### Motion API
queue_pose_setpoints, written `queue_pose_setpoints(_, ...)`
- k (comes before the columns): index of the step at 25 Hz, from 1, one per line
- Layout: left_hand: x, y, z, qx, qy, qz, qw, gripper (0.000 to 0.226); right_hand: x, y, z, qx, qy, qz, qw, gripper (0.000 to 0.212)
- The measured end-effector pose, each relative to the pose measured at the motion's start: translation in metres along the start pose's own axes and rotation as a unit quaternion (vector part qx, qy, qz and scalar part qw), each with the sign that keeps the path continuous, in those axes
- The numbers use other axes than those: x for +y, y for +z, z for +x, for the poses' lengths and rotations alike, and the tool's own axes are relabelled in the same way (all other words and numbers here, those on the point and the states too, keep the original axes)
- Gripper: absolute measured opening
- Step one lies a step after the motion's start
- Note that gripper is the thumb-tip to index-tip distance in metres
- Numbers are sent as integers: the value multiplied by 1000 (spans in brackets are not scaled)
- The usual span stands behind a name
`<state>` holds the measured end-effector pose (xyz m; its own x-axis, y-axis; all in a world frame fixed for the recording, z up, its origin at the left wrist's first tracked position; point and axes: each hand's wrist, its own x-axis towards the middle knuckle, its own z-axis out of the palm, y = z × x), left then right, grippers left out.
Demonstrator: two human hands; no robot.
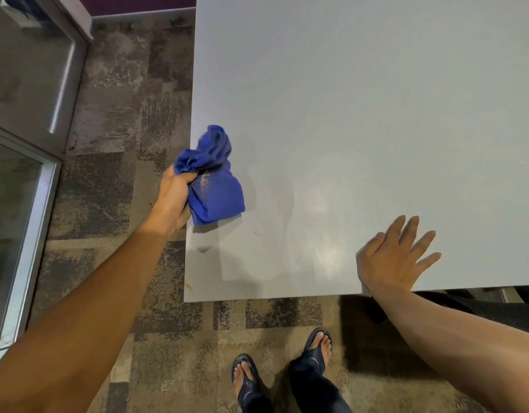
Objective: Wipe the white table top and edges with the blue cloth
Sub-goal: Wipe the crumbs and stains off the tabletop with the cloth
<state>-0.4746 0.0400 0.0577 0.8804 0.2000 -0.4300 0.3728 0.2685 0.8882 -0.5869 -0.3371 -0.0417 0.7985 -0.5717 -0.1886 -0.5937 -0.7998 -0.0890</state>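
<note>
Cloth point(215, 177) at table point(361, 99) left edge; right hand point(394, 257) near front edge.

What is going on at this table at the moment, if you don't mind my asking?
A person is wiping a white table. The left hand grips a bunched blue cloth at the table's left edge, near the front corner. The right hand rests flat and open on the top by the front edge. Small yellowish marks show near that corner.

Bare forearms, dark trousers point(314, 391), dark flip-flop sandals point(318, 342).
</note>
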Motion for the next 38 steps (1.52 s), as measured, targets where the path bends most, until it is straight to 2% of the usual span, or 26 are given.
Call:
queue_pose_setpoints(3, 5, 0, 10, -7, 49, 69, 996, 41, 0, 0, 0, 1, 2, 4, 1000, 68)
queue_pose_setpoints(5, 8, 1, 17, 15, 132, 217, 967, 43, 0, 1, 0, 4, 0, 7, 1000, 69)
queue_pose_setpoints(6, 8, 2, 19, 17, 179, 323, 929, 43, 0, 2, 0, 5, 0, 9, 1000, 69)
queue_pose_setpoints(8, 3, 4, 20, -40, 245, 508, 825, 36, 0, 2, 1, 6, 1, 14, 1000, 69)
queue_pose_setpoints(9, -3, 6, 19, -90, 252, 557, 786, 30, 0, 2, 2, 6, 2, 14, 1000, 69)
queue_pose_setpoints(10, -9, 10, 18, -136, 250, 578, 765, 23, 0, 2, 1, 7, 1, 14, 1000, 69)
queue_pose_setpoints(12, -19, 23, 19, -164, 229, 577, 767, 19, 0, 2, 1, 12, 2, 12, 1000, 68)
queue_pose_setpoints(14, -24, 34, 24, -95, 196, 567, 794, 27, 0, 3, 1, 14, 5, 13, 1000, 68)
queue_pose_setpoints(15, -27, 38, 25, -58, 196, 566, 799, 22, 0, 3, 0, 15, 2, 12, 1000, 68)
queue_pose_setpoints(16, -31, 41, 23, -39, 206, 557, 803, 16, 0, 3, 1, 18, 1, 11, 1000, 67)
queue_pose_setpoints(18, -37, 45, 17, -50, 249, 528, 810, 23, 0, 3, 1, 17, 2, 18, 1000, 67)
queue_pose_setpoints(20, -44, 46, 8, -60, 272, 560, 781, 32, 0, 2, 1, 17, -1, 15, 1000, 67)
queue_pose_setpoints(22, -54, 44, 1, -65, 247, 608, 752, 42, 0, 2, 1, 15, 3, 16, 1000, 67)
queue_pose_setpoints(25, -74, 44, -29, -153, 204, 585, 770, 49, 0, 2, 0, 16, 2, 14, 1000, 67)
queue_pose_setpoints(29, -96, 42, -79, -239, 267, 543, 759, 44, 1, 2, 0, 12, 3, 10, 1000, 68)
queue_pose_setpoints(31, -107, 41, -102, -263, 257, 526, 767, 43, 0, 2, 0, 13, 1, 8, 1000, 68)
queue_pose_setpoints(35, -118, 41, -143, -406, 136, 497, 755, 41, 0, 1, 0, 12, 2, 6, 1000, 68)
queue_pose_setpoints(38, -107, 41, -158, -449, 29, 463, 763, 44, -1, 0, 0, 9, 2, 10, 1000, 67)
